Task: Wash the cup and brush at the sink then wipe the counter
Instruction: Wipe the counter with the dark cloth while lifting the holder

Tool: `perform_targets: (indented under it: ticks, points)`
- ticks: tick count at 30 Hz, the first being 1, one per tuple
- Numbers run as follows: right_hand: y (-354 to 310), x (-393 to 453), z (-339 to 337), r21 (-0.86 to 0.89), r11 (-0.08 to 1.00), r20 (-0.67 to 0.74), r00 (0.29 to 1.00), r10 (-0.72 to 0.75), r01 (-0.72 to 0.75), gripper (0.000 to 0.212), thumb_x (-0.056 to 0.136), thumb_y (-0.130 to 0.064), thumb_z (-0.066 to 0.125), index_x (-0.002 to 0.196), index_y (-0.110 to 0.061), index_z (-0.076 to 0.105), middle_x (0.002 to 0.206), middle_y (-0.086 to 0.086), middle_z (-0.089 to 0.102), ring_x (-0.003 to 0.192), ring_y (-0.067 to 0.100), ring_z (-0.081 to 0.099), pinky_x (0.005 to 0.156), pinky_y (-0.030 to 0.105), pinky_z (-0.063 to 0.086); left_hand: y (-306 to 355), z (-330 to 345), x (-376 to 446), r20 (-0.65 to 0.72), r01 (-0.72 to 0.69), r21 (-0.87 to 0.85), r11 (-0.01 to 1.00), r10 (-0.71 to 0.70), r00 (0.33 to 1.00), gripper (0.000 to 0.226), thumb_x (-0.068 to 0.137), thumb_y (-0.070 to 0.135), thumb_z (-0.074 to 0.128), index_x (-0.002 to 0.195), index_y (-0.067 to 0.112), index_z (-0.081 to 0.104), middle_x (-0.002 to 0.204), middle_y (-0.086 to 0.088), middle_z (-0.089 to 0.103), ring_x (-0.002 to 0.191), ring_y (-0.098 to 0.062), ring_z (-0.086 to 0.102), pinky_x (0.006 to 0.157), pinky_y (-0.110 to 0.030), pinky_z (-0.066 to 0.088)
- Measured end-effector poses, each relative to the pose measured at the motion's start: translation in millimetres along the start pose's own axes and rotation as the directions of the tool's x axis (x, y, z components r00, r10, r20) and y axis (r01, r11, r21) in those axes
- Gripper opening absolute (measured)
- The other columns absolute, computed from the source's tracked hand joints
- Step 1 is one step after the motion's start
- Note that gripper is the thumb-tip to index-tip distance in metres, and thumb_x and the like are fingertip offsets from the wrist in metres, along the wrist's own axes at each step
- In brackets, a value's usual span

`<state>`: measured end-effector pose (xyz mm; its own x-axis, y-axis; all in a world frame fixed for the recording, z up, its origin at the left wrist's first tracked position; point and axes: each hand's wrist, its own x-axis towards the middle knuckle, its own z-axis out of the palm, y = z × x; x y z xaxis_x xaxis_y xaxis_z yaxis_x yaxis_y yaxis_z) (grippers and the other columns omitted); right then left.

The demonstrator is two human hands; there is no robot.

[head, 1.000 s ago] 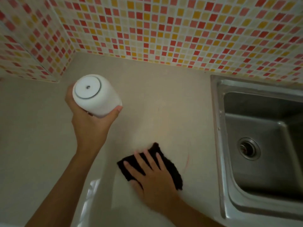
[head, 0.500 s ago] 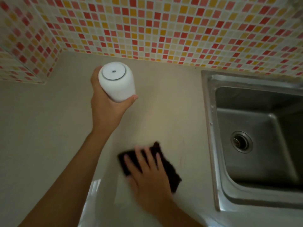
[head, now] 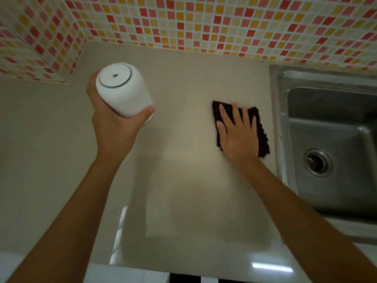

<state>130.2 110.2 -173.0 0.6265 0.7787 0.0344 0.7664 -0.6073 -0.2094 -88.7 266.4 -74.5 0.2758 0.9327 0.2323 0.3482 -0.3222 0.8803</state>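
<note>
My left hand (head: 114, 127) grips a white cup (head: 122, 88) held upside down above the beige counter (head: 183, 82), its base facing the camera. My right hand (head: 236, 133) lies flat with spread fingers on a dark cloth (head: 263, 139), pressing it onto the counter just left of the sink rim. The cloth pokes out above and to the right of the hand. No brush is in view.
A steel sink (head: 334, 144) with a round drain (head: 317, 162) fills the right side. Mosaic tile walls (head: 204, 23) in red, orange and yellow close the back and left corner. The counter's front edge runs along the bottom.
My right hand has slid the cloth to the right and away from me, up to the sink rim. The left hand still holds the upturned cup over the counter's left part.
</note>
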Motion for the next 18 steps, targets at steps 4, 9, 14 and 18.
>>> perform_targets:
  ticks: [4, 9, 14, 18]
  points:
    - [-41, -180, -10, -0.012, 0.992, 0.143, 0.982, -0.125, 0.128, 0.054, 0.101, -0.046, 0.022, 0.153, -0.03, 0.018, 0.16, 0.008, 0.015, 0.146, 0.034, 0.012, 0.115, 0.054, 0.014, 4, 1, 3, -0.006, 0.025, -0.043, 0.999, -0.025, 1.0, 0.107, 0.06, 0.031, 0.089, 0.143, 0.017, 0.023, 0.136, 0.009, 0.047, 0.117, 0.005, 0.049, 0.095, -0.009, 0.041]
    - [-75, -83, 7, 0.013, 0.945, 0.151, 0.934, -0.325, 0.327, 0.052, 0.101, -0.048, 0.021, 0.151, -0.034, 0.022, 0.16, 0.005, 0.019, 0.146, 0.034, 0.016, 0.116, 0.053, 0.015, 10, 1, 8, 0.011, 0.001, -0.031, 1.0, 0.0, 1.0, 0.106, 0.061, 0.034, 0.088, 0.143, 0.015, 0.023, 0.138, 0.006, 0.046, 0.119, 0.003, 0.049, 0.094, -0.008, 0.041]
    - [-139, 67, 31, 0.024, 1.0, 0.153, 0.988, -0.004, 0.0, 0.054, 0.102, -0.046, 0.016, 0.153, -0.032, 0.007, 0.162, 0.005, 0.001, 0.147, 0.033, -0.002, 0.117, 0.05, -0.004, 9, -15, 10, -0.041, -0.023, 0.031, 0.999, 0.025, 0.999, 0.105, 0.063, 0.037, 0.087, 0.143, 0.014, 0.023, 0.132, 0.011, 0.048, 0.112, 0.012, 0.049, 0.09, -0.005, 0.041]
    - [-163, -48, 32, 0.127, 0.94, 0.124, 0.936, -0.33, 0.315, 0.053, 0.1, -0.043, 0.03, 0.151, -0.031, 0.025, 0.16, 0.007, 0.019, 0.146, 0.034, 0.012, 0.117, 0.052, 0.004, 13, -15, 20, -0.051, -0.003, 0.047, 0.999, 0.006, 0.999, 0.104, 0.064, 0.036, 0.085, 0.143, 0.015, 0.022, 0.132, 0.01, 0.049, 0.11, 0.01, 0.051, 0.086, -0.005, 0.043]
